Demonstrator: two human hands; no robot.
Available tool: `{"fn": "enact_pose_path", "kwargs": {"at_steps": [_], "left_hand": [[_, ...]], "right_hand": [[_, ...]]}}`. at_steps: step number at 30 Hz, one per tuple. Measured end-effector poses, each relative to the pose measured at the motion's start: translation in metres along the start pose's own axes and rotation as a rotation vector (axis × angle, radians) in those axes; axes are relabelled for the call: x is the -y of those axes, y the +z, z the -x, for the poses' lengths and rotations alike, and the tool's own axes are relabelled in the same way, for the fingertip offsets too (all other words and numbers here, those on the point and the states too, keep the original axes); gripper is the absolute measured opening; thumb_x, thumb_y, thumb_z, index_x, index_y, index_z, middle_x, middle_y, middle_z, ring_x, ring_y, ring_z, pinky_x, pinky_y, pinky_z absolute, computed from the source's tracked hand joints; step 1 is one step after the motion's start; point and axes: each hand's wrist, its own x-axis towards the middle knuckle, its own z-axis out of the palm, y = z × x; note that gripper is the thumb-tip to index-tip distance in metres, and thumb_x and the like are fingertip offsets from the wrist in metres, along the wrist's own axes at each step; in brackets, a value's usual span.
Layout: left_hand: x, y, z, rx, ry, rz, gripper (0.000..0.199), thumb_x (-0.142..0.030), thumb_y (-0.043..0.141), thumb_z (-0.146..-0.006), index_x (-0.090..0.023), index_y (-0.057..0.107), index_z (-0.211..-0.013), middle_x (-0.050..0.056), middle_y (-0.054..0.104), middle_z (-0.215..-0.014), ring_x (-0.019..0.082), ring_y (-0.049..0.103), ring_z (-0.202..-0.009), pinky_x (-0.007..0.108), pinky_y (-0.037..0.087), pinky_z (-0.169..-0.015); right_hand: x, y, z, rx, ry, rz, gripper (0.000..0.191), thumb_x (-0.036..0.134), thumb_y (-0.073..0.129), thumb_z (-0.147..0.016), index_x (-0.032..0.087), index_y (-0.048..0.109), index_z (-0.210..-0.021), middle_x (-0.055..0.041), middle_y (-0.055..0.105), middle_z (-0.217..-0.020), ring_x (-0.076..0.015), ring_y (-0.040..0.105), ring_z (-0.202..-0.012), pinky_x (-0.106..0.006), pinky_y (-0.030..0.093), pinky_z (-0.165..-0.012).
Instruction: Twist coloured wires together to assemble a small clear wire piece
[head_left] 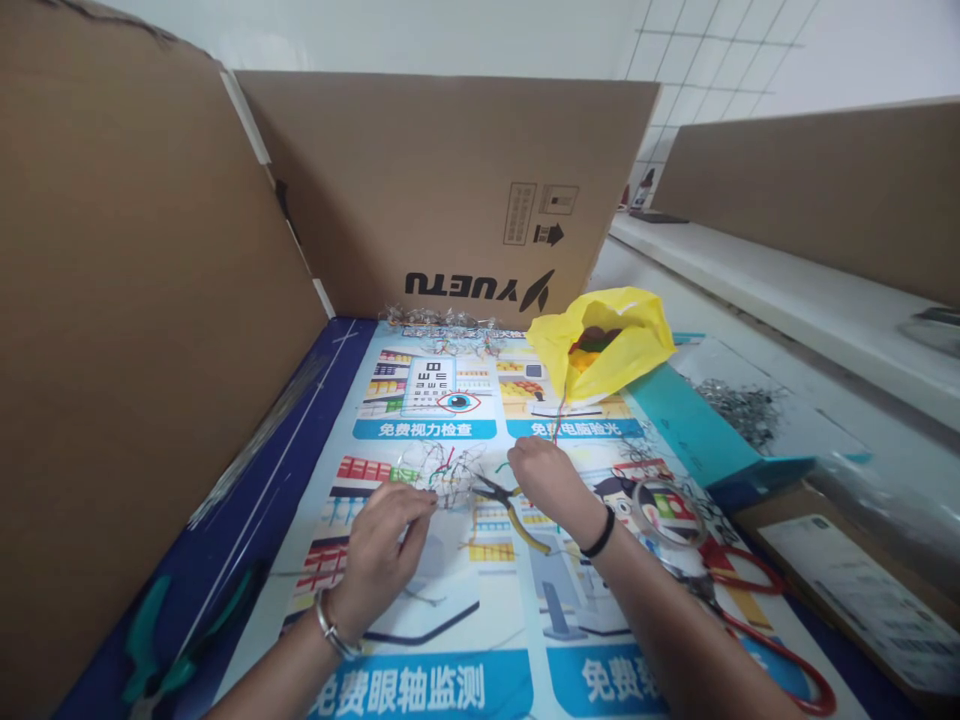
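My left hand (391, 535) has its thumb and fingertips brought together beside a loose tangle of thin wire (448, 478); what lies in the pinch is too small to make out. Higher up and to the right, my right hand (546, 475) is closed, and a thin strand of wire (559, 415) sticks up from it towards the yellow plastic bag (606, 340). Between my hands lie yellow-handled pliers (511, 510), jaws pointing left at the wire tangle. The bag stands open with orange, green and dark contents.
Printed poster sheet (420, 560) covers the table. Red-handled scissors (742, 610) and a clear tape roll (667, 512) lie right; green-handled pliers (157, 650) lie near left. Cardboard panels (450, 180) wall the back and left. Wire bits (739, 410) pile at right.
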Motion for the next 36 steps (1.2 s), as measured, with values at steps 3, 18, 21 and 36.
{"fn": "enact_pose_path", "kwargs": {"at_steps": [3,18,21,36], "left_hand": [[0.002,0.001,0.003,0.012,0.0,0.002,0.02,-0.006,0.056,-0.077,-0.023,0.061,-0.086,0.003,0.071,-0.082,0.018,0.065,-0.079,0.036,0.05,-0.077],[-0.007,0.01,0.005,-0.077,-0.404,-0.006,0.003,-0.02,0.06,-0.077,-0.022,0.062,-0.079,0.001,0.065,-0.077,0.017,0.061,-0.073,0.03,0.048,-0.07],[-0.008,0.011,0.006,-0.069,-0.375,0.003,0.003,-0.019,0.059,-0.078,-0.021,0.062,-0.078,0.001,0.064,-0.075,0.017,0.06,-0.074,0.029,0.047,-0.071],[-0.004,0.011,0.009,-0.063,-0.302,-0.064,0.004,-0.02,0.059,-0.079,-0.02,0.06,-0.083,0.001,0.063,-0.078,0.016,0.06,-0.075,0.028,0.046,-0.073]], "right_hand": [[0.001,0.003,-0.001,-0.005,0.031,-0.011,0.014,0.006,0.049,-0.081,0.013,0.061,-0.083,-0.0112,0.061,-0.085,-0.0221,0.054,-0.084,-0.029,0.038,-0.071],[0.013,-0.021,0.017,-0.223,0.265,-0.886,0.014,0.026,0.05,-0.082,0.021,0.059,-0.073,0.0033,0.061,-0.064,-0.0112,0.056,-0.058,-0.02,0.038,-0.055],[0.031,-0.025,0.025,-0.287,0.219,-0.806,0.014,0.027,0.051,-0.083,0.021,0.06,-0.075,0.0016,0.063,-0.067,-0.012,0.057,-0.061,-0.021,0.039,-0.059],[-0.041,-0.034,0.03,0.044,0.329,-0.032,0.019,0.015,0.043,-0.085,0.016,0.062,-0.084,-0.0089,0.065,-0.086,-0.02,0.056,-0.084,-0.026,0.035,-0.065]]}}
